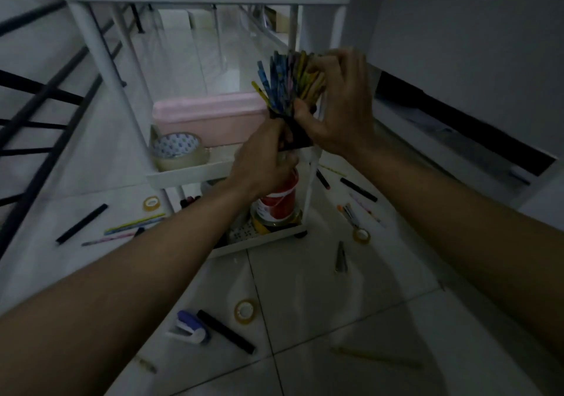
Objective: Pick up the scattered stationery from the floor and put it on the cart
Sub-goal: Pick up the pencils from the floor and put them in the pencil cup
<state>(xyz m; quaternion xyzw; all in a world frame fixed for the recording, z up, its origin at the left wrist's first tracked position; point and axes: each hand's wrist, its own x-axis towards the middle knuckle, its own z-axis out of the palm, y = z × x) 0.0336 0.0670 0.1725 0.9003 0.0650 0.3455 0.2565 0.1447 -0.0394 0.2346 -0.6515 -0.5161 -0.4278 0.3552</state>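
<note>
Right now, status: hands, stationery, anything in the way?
Left hand grips black holder from below; right hand pinches pencil bundle in it, over cart's middle shelf. Stapler, tape rolls, markers on floor. Nothing blocking.

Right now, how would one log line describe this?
both hands gripping pencil holder | pencils inside | over cart shelf | stapler, tape rolls on floor

A pencil holder (297,133) was held over the right end of the cart (189,176) middle shelf; a tape roll (178,151) sat at its left, a box (210,121) behind. On the floor (335,304) in front, a stapler (192,328) lay just left of a marker (225,331).
</note>
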